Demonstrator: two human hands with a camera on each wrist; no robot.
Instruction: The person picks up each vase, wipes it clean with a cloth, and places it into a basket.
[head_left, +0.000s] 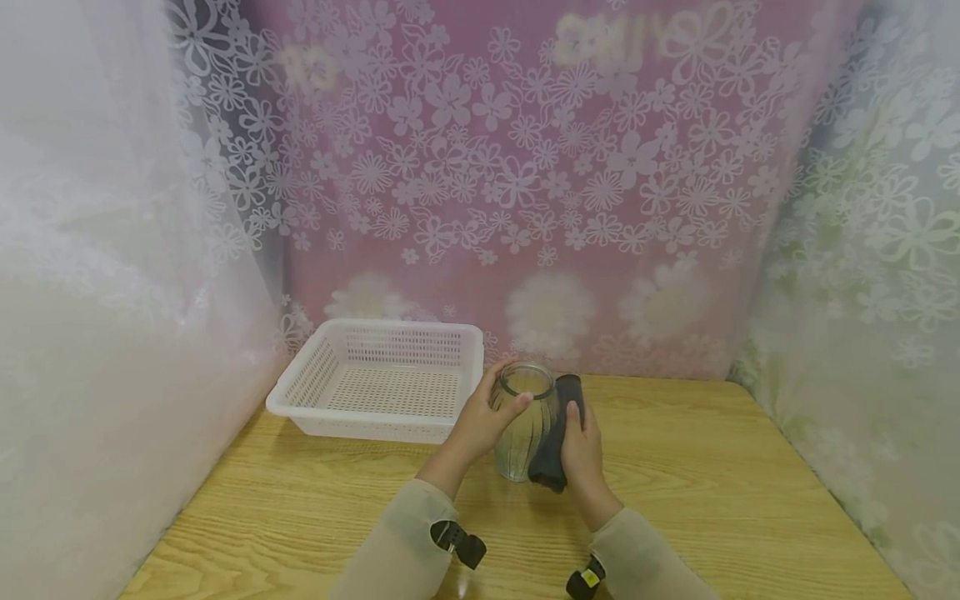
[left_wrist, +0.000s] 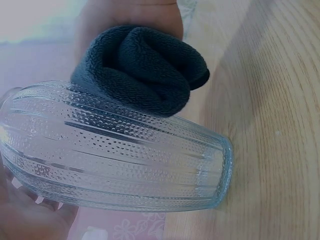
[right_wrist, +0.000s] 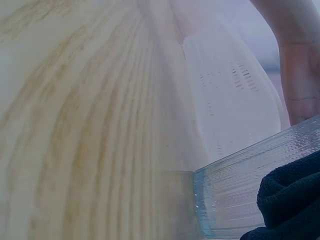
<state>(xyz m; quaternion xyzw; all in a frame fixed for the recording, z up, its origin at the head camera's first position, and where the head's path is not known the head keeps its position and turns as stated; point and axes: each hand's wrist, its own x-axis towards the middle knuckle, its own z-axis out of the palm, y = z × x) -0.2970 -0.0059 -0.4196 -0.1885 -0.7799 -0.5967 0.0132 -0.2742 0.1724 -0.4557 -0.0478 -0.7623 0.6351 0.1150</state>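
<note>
A clear glass vase (head_left: 517,442) with ribbed, dimpled sides stands on the table, its round mouth facing up. My left hand (head_left: 483,417) grips it near the rim, thumb on the near side and fingers around the far left. My right hand (head_left: 583,446) holds a folded dark cloth (head_left: 553,442) against the vase's right side. In the left wrist view the rolled cloth (left_wrist: 145,70) lies along the glass wall of the vase (left_wrist: 125,155), whose base meets the wood. The right wrist view shows the cloth (right_wrist: 295,200) over the vase (right_wrist: 235,185).
A white plastic basket (head_left: 382,429) with slotted walls stands at the back left, close to my left hand. The wooden table (head_left: 712,475) ends at a pink flowered curtain (head_left: 525,167) behind. Translucent flowered sheets (head_left: 877,250) hang on both sides.
</note>
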